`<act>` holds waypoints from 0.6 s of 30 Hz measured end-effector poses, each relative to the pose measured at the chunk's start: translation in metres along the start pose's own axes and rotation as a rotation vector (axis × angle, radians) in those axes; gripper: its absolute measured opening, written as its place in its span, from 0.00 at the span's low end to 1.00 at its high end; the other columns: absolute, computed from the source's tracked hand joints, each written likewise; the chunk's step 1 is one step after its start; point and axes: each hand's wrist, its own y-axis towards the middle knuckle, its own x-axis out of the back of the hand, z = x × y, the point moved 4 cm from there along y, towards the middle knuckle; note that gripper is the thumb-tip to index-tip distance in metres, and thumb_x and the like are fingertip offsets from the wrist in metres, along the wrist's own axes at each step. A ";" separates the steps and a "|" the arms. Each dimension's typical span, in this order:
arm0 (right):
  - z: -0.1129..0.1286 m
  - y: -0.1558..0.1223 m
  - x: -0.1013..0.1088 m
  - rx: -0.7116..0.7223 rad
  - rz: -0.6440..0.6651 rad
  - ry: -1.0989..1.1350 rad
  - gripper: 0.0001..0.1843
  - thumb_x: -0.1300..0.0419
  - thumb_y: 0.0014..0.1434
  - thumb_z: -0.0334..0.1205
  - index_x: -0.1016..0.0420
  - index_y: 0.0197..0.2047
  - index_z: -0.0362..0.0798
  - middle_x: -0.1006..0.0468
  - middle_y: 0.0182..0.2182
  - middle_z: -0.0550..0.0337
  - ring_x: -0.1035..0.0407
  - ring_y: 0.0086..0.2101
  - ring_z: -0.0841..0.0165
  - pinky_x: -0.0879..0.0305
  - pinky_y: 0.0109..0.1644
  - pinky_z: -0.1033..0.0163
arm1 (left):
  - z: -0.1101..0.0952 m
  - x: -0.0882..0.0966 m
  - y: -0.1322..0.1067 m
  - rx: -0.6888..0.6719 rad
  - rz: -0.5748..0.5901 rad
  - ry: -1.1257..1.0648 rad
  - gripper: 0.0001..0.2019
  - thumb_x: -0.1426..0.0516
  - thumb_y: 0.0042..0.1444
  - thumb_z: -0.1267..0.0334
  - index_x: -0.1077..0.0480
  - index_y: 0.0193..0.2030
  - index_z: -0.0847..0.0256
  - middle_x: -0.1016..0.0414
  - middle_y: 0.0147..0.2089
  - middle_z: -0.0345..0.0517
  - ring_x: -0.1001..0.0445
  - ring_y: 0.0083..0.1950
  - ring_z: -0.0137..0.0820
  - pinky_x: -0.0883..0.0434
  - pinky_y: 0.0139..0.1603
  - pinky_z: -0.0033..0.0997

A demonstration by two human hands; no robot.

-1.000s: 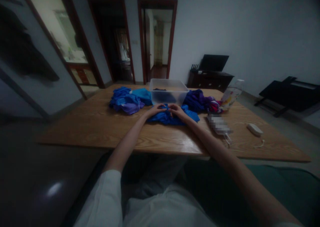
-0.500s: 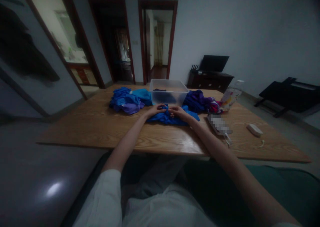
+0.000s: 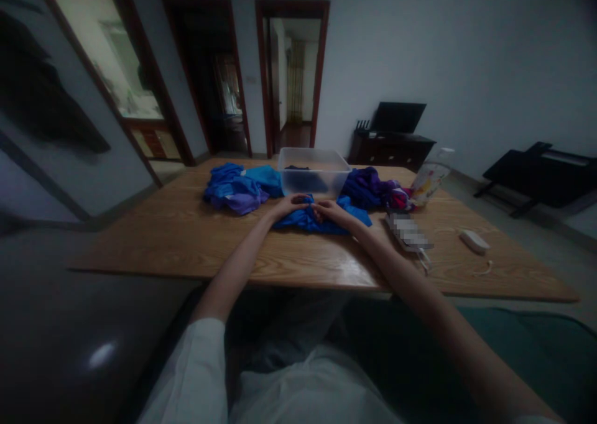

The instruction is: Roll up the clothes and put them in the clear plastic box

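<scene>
The left hand (image 3: 293, 206) and right hand (image 3: 330, 212) are pinching blue cloth (image 3: 313, 224) between them, its long axis running sideways just in front of the translucent plastic bin (image 3: 329, 181).

Dim light. Pale wall (image 3: 466, 57), three dark-framed doorways (image 3: 292, 76); leftmost brighter, pale counter (image 3: 140, 108) inside. Dark cabinet (image 3: 392, 150) by wall, black screen (image 3: 399, 118) on top. Wood-grain table (image 3: 153, 244) in foreground. Glossy floor (image 3: 56, 318), one bright reflection (image 3: 101, 354) at left.
</scene>
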 end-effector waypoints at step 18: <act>-0.015 0.004 -0.007 -0.102 0.072 0.133 0.29 0.39 0.62 0.68 0.21 0.44 0.48 0.27 0.24 0.61 0.33 0.26 0.67 0.33 0.31 0.62 | -0.014 -0.008 -0.001 -0.041 -0.004 0.249 0.29 0.35 0.54 0.41 0.22 0.50 0.66 0.19 0.52 0.56 0.23 0.53 0.41 0.29 0.58 0.39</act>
